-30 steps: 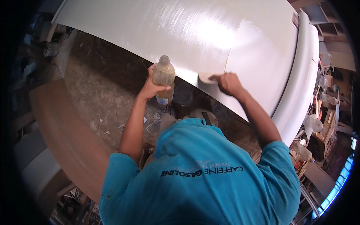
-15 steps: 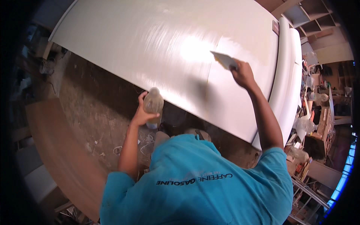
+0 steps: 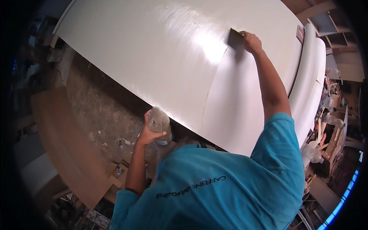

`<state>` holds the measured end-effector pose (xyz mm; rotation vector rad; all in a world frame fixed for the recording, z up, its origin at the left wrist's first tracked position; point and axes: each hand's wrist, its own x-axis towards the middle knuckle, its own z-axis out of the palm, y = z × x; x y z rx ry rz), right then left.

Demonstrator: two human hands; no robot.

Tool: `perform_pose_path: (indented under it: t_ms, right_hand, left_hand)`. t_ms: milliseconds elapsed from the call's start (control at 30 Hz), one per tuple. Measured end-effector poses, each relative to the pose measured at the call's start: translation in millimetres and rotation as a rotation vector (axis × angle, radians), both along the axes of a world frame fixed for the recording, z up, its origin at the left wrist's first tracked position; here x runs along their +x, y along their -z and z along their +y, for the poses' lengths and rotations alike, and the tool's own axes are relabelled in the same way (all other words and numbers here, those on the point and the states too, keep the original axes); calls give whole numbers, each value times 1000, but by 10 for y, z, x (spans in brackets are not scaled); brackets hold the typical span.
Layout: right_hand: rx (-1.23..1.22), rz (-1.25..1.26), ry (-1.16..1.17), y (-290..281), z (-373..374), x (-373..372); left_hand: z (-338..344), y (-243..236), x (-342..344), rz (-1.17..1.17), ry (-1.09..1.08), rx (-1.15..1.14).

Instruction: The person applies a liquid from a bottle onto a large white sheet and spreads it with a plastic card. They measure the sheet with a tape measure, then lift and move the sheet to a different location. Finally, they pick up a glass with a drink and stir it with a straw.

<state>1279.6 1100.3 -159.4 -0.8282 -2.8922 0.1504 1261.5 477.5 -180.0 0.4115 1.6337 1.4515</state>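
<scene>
A large white panel with a glossy streaked coating and a thin yellowish seam spreads across the upper middle of the view. My right hand grips a thin, dark-looking flat spreader, held at the panel near the upper end of that seam; whether its edge touches the surface I cannot tell. My left hand is closed round a cloudy plastic bottle at the panel's near edge, low and left of the other hand.
White rolls lie along the panel's right side, with a cluttered bench beyond and wooden compartments at upper right. A long brown board stands at left above a littered concrete floor.
My right hand and spreader have moved up and away across the panel, with the arm stretched out further. My left hand and bottle have dropped lower and slightly left.
</scene>
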Motion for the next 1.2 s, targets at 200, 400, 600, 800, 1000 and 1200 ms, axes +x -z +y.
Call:
perform_pose_path:
  t_ms: [200,400,600,800,1000,1200]
  right_hand:
    - [-86,36,-351,102,-1029,441]
    - [-227,-371,-361,-215,-3076,1566]
    - [-243,-198,-411,-261,-3978,2408]
    - [-503,-93,-195,-1217,-3372,2250]
    - [-184,42,49,-1066,-1293,1313]
    - [60,-63,-71,-239,-221,759]
  left_hand:
    - [-3,91,-184,-31,56,-68]
    - [36,197,-276,43,124,119]
    - [41,182,-259,110,225,136]
    - [5,190,-218,214,186,112]
    - [0,54,-24,155,93,47]
    - [120,-108,142,45,0,-69]
